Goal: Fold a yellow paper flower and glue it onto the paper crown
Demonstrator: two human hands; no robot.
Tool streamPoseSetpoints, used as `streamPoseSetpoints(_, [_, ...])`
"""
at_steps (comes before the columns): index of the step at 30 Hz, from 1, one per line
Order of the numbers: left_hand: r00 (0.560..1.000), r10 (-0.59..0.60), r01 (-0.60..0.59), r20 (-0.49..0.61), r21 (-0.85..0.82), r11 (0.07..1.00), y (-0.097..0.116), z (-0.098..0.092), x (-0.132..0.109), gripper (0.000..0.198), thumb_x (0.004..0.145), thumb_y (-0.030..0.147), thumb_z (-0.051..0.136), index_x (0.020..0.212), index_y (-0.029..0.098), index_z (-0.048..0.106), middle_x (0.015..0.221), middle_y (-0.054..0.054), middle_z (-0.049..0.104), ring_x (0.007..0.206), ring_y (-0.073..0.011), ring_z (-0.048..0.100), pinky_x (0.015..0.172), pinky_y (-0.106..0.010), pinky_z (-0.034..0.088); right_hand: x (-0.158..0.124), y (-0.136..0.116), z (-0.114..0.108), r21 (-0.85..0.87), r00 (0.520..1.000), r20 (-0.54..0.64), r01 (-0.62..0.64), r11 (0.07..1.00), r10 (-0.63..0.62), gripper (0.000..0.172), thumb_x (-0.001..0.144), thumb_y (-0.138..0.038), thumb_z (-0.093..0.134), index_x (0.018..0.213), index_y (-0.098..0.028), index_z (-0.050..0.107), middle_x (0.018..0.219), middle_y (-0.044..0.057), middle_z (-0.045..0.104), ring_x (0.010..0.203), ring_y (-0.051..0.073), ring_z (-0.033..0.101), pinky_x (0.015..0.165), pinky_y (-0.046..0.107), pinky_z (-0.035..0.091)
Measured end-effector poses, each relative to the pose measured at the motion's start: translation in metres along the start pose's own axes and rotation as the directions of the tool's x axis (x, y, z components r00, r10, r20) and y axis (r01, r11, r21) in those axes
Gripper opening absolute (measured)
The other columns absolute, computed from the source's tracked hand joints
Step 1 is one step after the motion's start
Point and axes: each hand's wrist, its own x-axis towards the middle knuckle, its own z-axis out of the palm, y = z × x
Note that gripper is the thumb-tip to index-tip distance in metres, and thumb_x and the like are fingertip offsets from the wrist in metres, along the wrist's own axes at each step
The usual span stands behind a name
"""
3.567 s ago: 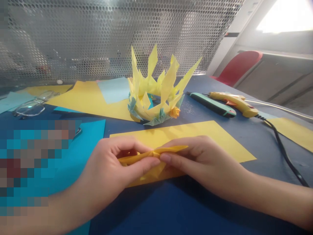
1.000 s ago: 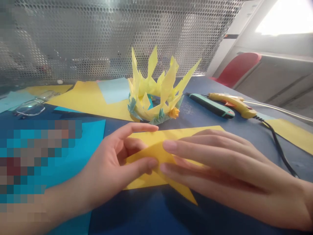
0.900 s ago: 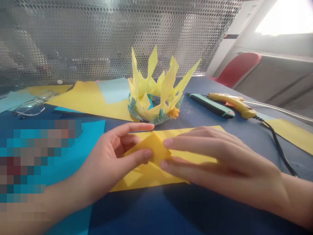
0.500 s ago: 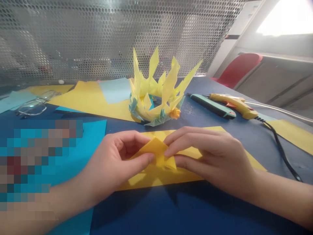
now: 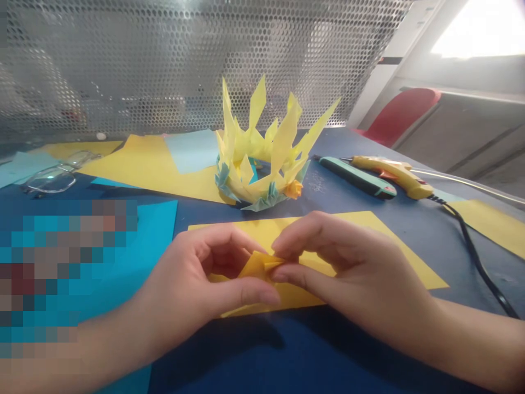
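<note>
Both hands pinching folded yellow paper (image 5: 262, 266): left hand (image 5: 197, 284), right hand (image 5: 353, 268) grip closed on it. Part-folded, creases unfinished; paper crown (image 5: 262, 158) standing complete behind.

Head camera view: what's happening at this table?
A person is folding paper by hand. The left hand and right hand pinch a small folded yellow piece between their fingertips, just above a flat yellow sheet on the blue table. Behind stands a spiky yellow paper crown. A glue gun and a teal knife lie to the right, untouched; glasses and more sheets lie to the left.
</note>
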Motion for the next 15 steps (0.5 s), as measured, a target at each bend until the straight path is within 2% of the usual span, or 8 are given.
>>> streamPoseSetpoints(6, [0.987,0.153,-0.143,-0.05,0.162,0.976,-0.0026,0.0034,-0.0009,0.013,0.079,0.021,0.08,0.08,0.033,0.082,0.076,0.009,0.082,0.069,-0.0088,0.075,0.064,-0.009,0.056,-0.0015,0.002,0.0021,0.001,0.999,0.044,-0.016,1.0,0.016,0.014,0.082,-0.014,0.076,0.088,-0.022,0.066,0.073,-0.007,0.068,0.068,0.007,0.067,0.068,0.013,0.055])
streamPoseSetpoints(11, [0.975,0.199,-0.185,-0.095,0.14,0.973,0.0026,0.0027,-0.0006,0.013,0.078,0.02,0.081,0.073,0.032,0.082,0.078,0.009,0.082,0.077,-0.0089,0.076,0.073,-0.009,0.057,-0.0002,0.0035,0.0014,-0.072,1.0,0.026,-0.005,0.997,0.007,0.022,0.078,-0.024,0.081,0.093,-0.023,0.066,0.076,-0.005,0.068,0.07,0.01,0.065,0.066,0.018,0.056])
streamPoseSetpoints(15, [0.971,0.212,-0.203,-0.108,0.085,0.975,0.0056,0.0022,0.0013,0.017,0.075,0.015,0.083,0.067,0.03,0.081,0.075,0.008,0.077,0.075,-0.008,0.072,0.072,-0.008,0.056,0.001,-0.0002,0.0011,-0.226,0.998,0.058,-0.021,0.974,0.035,0.014,0.076,-0.024,0.081,0.078,-0.022,0.068,0.07,-0.005,0.069,0.063,0.011,0.062,0.061,0.021,0.052])
